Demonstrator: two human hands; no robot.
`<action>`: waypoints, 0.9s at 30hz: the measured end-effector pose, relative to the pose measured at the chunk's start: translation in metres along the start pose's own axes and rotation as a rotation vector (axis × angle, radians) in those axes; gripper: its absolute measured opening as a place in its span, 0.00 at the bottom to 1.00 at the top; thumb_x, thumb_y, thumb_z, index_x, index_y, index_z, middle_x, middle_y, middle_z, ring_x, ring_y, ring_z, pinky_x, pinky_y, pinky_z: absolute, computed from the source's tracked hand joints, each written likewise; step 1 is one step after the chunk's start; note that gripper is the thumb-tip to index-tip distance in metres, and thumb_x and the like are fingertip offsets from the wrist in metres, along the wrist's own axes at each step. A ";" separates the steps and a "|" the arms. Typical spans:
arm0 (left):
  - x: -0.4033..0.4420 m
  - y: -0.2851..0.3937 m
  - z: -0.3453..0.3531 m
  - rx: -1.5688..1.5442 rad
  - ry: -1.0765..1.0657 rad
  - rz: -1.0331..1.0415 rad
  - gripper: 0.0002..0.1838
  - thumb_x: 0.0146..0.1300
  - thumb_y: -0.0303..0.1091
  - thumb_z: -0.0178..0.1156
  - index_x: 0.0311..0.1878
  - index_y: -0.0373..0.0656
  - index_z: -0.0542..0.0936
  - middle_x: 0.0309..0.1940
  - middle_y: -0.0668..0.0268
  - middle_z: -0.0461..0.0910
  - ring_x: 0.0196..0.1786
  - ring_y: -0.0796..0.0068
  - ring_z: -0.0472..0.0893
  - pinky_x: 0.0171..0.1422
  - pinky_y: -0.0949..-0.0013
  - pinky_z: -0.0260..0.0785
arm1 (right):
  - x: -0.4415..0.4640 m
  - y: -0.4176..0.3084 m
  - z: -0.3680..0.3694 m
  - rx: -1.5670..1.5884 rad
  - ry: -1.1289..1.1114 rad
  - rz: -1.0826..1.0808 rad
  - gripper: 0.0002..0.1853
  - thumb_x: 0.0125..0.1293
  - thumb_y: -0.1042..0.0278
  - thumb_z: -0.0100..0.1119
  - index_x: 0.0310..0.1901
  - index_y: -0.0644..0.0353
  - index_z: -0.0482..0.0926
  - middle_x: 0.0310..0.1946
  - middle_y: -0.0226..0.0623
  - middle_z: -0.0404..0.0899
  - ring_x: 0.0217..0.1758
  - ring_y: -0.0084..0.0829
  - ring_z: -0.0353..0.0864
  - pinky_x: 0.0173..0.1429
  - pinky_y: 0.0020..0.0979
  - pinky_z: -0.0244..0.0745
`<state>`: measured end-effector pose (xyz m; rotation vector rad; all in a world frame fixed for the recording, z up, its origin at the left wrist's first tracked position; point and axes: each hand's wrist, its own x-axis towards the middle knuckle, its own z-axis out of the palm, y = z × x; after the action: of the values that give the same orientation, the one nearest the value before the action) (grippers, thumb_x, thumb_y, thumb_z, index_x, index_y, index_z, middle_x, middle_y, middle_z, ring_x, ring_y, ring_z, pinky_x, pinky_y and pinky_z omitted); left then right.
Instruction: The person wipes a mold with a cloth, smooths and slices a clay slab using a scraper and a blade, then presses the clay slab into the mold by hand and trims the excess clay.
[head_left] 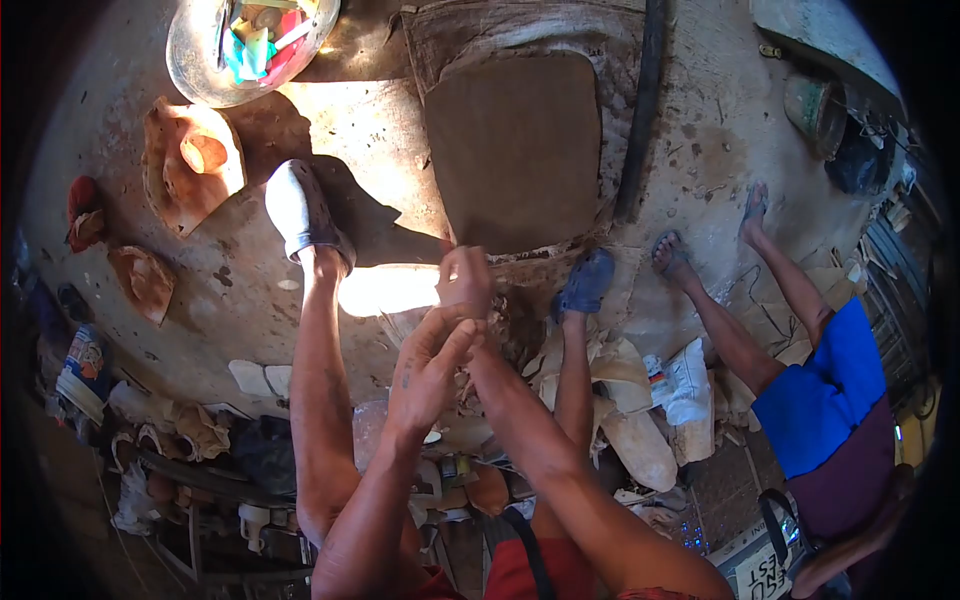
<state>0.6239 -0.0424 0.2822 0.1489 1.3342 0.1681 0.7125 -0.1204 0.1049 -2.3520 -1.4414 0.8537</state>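
Note:
My right hand (465,280) is curled and a little blurred, just off the near left corner of a flat brown sheet (515,150) with rounded corners. A small reddish tip shows above its fingers; I cannot make out what it belongs to. My left hand (425,360) is bent round my right wrist, thumb and finger touching it. The brown sheet lies on a wrinkled, dusty cloth (440,35) on the floor. My feet stand on either side, in a pale clog (295,205) and a dark blue clog (587,282).
A basin (190,60) with colourful items stands at the far left. Below it lie curved orange-brown pieces (170,160). A dark bar (640,110) runs along the cloth's right side. Another person in blue shorts (820,390) sits at right. A bucket (815,115) stands behind them.

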 end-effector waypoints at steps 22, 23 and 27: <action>-0.007 0.028 -0.001 -0.112 -0.038 -0.032 0.21 0.81 0.41 0.58 0.69 0.40 0.77 0.57 0.60 0.86 0.59 0.72 0.83 0.62 0.67 0.74 | 0.263 -0.053 -0.044 -0.271 0.089 -0.419 0.05 0.64 0.70 0.65 0.38 0.57 0.87 0.37 0.41 0.83 0.39 0.48 0.86 0.40 0.49 0.81; -0.006 0.030 -0.004 -0.119 -0.029 -0.028 0.21 0.81 0.41 0.58 0.69 0.40 0.77 0.57 0.60 0.86 0.59 0.72 0.83 0.62 0.67 0.74 | 0.253 -0.054 -0.040 -0.283 -0.055 -0.597 0.05 0.66 0.71 0.64 0.40 0.56 0.87 0.37 0.39 0.82 0.38 0.46 0.85 0.40 0.50 0.81; -0.005 0.030 -0.006 -0.173 -0.010 -0.025 0.21 0.81 0.41 0.58 0.69 0.39 0.77 0.57 0.60 0.86 0.59 0.72 0.83 0.62 0.67 0.73 | 0.186 -0.024 -0.051 -0.363 -0.336 -0.956 0.05 0.61 0.71 0.63 0.38 0.56 0.84 0.39 0.31 0.78 0.46 0.33 0.80 0.46 0.39 0.79</action>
<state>0.6154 -0.0141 0.2919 -0.0129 1.3042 0.2599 0.7885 0.0576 0.0924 -1.3722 -2.6749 0.7354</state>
